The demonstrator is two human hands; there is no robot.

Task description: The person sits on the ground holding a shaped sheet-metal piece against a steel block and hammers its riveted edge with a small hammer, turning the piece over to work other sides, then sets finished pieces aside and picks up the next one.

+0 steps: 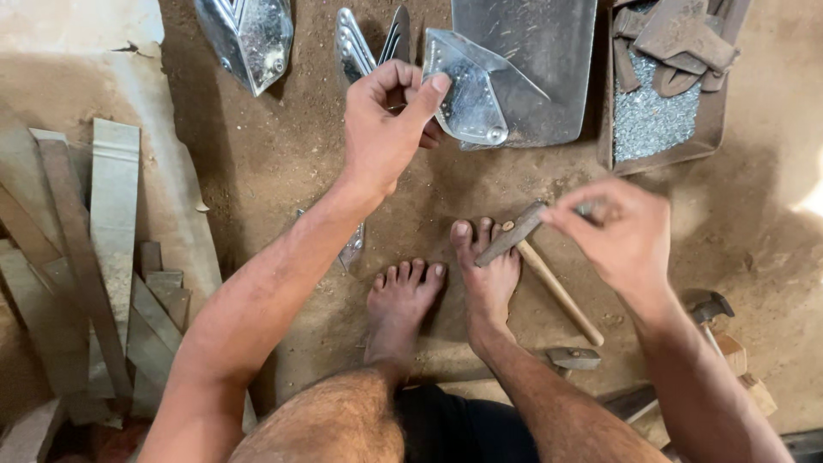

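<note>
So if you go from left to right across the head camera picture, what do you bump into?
Metal strips → folded shiny piece → left hand → shiny bracket it holds → hammer → right hand → tray of small metal bits.

The folded metal piece (467, 94) is shiny silver with dotted rivet rows; the hammer (536, 257) has a pale tan wooden handle; the floor (283, 163) is brown dirt.
</note>
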